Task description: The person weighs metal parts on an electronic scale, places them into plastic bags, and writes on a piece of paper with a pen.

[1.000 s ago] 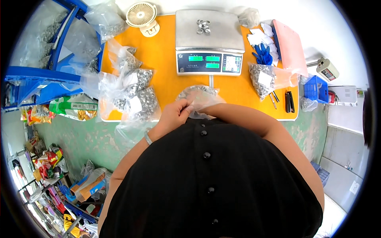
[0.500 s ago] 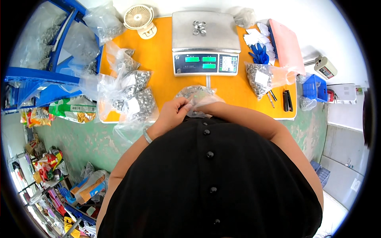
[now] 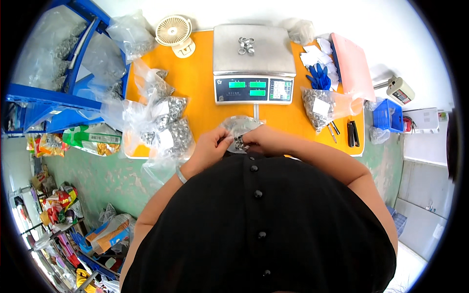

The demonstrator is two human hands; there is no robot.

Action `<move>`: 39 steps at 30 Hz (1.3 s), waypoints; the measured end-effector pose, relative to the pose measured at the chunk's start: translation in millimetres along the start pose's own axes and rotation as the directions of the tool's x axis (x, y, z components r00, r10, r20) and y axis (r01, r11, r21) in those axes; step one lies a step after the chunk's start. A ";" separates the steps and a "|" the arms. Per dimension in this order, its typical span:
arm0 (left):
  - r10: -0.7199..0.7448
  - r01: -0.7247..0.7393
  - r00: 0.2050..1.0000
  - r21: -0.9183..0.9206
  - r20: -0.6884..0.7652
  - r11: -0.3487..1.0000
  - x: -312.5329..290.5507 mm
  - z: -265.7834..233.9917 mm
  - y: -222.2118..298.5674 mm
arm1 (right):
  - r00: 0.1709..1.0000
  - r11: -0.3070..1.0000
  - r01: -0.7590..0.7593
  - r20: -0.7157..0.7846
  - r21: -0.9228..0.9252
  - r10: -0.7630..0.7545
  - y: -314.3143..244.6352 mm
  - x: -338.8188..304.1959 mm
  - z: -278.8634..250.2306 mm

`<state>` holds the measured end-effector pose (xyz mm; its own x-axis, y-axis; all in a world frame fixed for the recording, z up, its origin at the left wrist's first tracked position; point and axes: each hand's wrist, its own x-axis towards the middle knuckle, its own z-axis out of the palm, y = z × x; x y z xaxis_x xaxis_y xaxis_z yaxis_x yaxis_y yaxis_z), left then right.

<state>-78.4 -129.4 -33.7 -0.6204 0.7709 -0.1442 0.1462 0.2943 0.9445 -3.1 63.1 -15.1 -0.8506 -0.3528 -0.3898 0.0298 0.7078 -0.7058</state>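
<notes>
A clear plastic bag (image 3: 238, 124) of grey metal rings (image 3: 239, 143) lies at the table's front edge, close against my black shirt. My left hand (image 3: 212, 146) pinches the bag's left side between thumb and fingers. On the opposite side, my right hand (image 3: 265, 140) has its curled fingers at the bag's edge, beside the rings; its fingertips are partly hidden. Beyond the bag, a digital scale (image 3: 254, 91) with a steel pan carries a small heap of metal rings (image 3: 246, 46).
Filled bags of rings (image 3: 180, 136) crowd the table's left side, below a cream fan (image 3: 174, 31). To the right lie another ring bag (image 3: 317, 108), a black stapler (image 3: 352, 134), pens and a blue glove (image 3: 319, 77). Blue shelving (image 3: 53, 97) stands at far left.
My right hand has drawn back rightward from across the bag, and rings now show between my hands. The left hand stays on the bag. The whole view has shifted slightly, setting the table lower.
</notes>
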 end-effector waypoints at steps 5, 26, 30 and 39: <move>-0.077 0.078 0.997 0.015 -0.023 0.997 0.3 -1.2 -2.3 | 0.960 0.914 -0.129 -0.180 0.385 0.212 21.1 -5.7 -92.9; -0.264 0.261 0.959 -0.043 -0.099 0.964 -13.0 11.0 11.6 | 0.744 0.784 -0.333 -0.657 -0.524 -0.124 174.9 117.8 -143.2; -0.264 0.262 0.959 -0.032 -0.104 0.964 -13.1 11.6 13.7 | 0.771 0.783 -0.328 -0.628 -0.528 -0.100 171.2 107.7 -141.3; -0.266 0.264 0.963 -0.046 -0.050 0.963 -12.7 9.2 11.6 | 0.674 0.877 -0.397 -0.734 -0.270 0.079 158.4 76.5 -143.7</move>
<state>-61.8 -130.6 -23.6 -0.6745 0.6356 -0.3756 -0.0588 0.4609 0.8855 -138.8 236.2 -71.8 -0.9565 0.2679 0.1157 0.2224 0.9260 -0.3050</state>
